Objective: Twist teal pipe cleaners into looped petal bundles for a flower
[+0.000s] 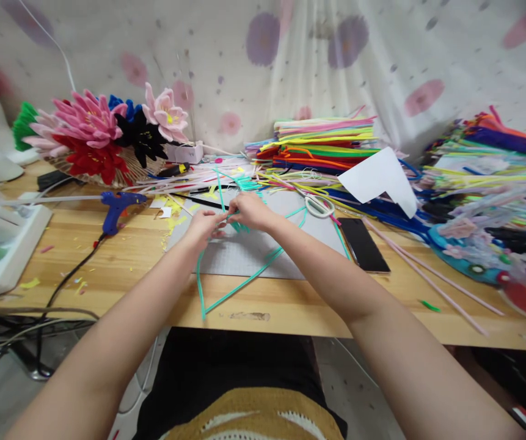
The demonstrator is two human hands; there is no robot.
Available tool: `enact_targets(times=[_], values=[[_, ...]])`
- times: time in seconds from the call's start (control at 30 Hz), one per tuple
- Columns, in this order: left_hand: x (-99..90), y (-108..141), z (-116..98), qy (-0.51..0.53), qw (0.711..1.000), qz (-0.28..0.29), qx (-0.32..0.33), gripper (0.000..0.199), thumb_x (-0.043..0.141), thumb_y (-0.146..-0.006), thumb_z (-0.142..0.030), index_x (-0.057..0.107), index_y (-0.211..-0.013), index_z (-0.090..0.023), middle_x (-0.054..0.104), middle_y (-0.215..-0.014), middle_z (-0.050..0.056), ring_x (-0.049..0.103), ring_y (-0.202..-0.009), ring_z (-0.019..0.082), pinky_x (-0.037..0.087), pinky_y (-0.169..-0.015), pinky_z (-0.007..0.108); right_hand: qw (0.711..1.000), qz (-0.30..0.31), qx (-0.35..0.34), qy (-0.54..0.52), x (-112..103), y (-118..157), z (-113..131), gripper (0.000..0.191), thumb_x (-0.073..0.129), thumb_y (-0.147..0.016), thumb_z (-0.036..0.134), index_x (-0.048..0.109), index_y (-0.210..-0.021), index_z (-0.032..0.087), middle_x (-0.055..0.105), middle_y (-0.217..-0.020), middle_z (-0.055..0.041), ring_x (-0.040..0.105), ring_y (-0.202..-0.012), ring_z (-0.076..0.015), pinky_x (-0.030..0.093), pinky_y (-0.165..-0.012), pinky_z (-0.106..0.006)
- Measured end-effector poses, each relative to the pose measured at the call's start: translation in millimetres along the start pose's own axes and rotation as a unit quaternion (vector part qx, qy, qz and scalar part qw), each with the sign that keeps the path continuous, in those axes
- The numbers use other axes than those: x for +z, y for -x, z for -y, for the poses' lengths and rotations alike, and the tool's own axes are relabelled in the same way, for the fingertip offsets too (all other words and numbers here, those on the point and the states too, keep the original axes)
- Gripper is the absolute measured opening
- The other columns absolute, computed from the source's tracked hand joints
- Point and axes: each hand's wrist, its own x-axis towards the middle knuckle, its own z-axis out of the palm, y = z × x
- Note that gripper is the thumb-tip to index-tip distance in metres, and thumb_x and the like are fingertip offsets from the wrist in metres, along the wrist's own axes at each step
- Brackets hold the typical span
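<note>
Close together over a grey board [230, 261], both of my hands are at work on teal pipe cleaners [244, 283]. My left hand [206, 227] is closed, its thumb and forefinger pinching a teal stem. Just to its right, my right hand [250, 211] pinches the same spot with its fingertips, which partly hide the join. Long bent teal stems trail from the hands toward the table's front edge and over the board. Behind the right hand lie several short teal pieces [247, 182]. White-handled scissors [320, 206] rest at the board's right rear.
A blue glue gun [118, 211] with a black cord is on the left, near a white power strip [19, 250]. Fuzzy flowers [93, 131] stand behind it. Bundled pipe cleaners [322, 143], white paper [379, 180] and a black phone [364, 245] occupy the back and right.
</note>
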Motion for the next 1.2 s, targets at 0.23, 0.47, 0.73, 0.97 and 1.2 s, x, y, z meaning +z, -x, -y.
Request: enact_targets(times=[0.23,0.47,0.73,0.97,1.2], values=[[-4.9,14.2,-3.6,-0.331,0.882,-0.107,0.318,0.013,0.054,-0.075,-0.031,0.062,-0.078,-0.022,0.066,-0.082,0.002,0.06,-0.077,0.017,0.042,-0.07,0.027,0.996,-0.007,0.022,-0.082,-6.4,-6.4,-1.8,0.022,0.065,-0.071,0.033,0.068,-0.082,0.014,0.067,-0.081,-0.0054,0.056,-0.077,-0.0146,0.034,-0.066,-0.023],[-11.8,16.1,-15.6,-0.352,0.889,-0.013,0.294,0.025,0.065,-0.065,-0.033,0.07,-0.086,-0.021,0.07,-0.083,0.004,0.06,-0.074,0.018,0.043,-0.069,0.027,0.981,0.038,0.035,-0.189,-10.2,-3.6,-13.1,0.024,0.067,-0.066,0.031,0.063,-0.079,0.012,0.064,-0.076,-0.0021,0.054,-0.071,-0.012,0.035,-0.062,-0.021],[-9.8,12.5,-17.9,-0.361,0.893,-0.025,0.269,0.025,0.073,-0.057,-0.036,0.071,-0.076,-0.02,0.069,-0.078,0.005,0.061,-0.074,0.021,0.044,-0.068,0.029,0.938,0.051,0.026,-0.343,-6.5,4.5,-17.0,0.039,0.062,-0.065,0.015,0.04,-0.097,0.018,0.061,-0.075,0.0026,0.058,-0.07,-0.0107,0.041,-0.061,-0.02],[-7.8,11.4,-21.5,-0.375,0.883,-0.043,0.28,0.017,0.069,-0.061,-0.033,0.071,-0.072,-0.021,0.069,-0.078,0.006,0.061,-0.076,0.022,0.043,-0.067,0.029,0.958,0.034,0.001,-0.286,-14.6,8.2,-13.4,0.037,0.059,-0.065,0.011,0.038,-0.095,0.018,0.063,-0.085,-0.0013,0.059,-0.079,-0.0131,0.042,-0.069,-0.025],[0.4,11.6,-32.2,-0.399,0.885,-0.041,0.238,0.009,0.065,-0.062,-0.029,0.068,-0.064,-0.021,0.063,-0.06,0.005,0.059,-0.068,0.023,0.041,-0.064,0.03,0.989,-0.045,-0.021,-0.139,-17.9,6.7,-1.3,0.04,0.056,-0.065,0.008,0.042,-0.102,0.015,0.063,-0.084,-0.0031,0.055,-0.085,-0.0179,0.038,-0.074,-0.028]])
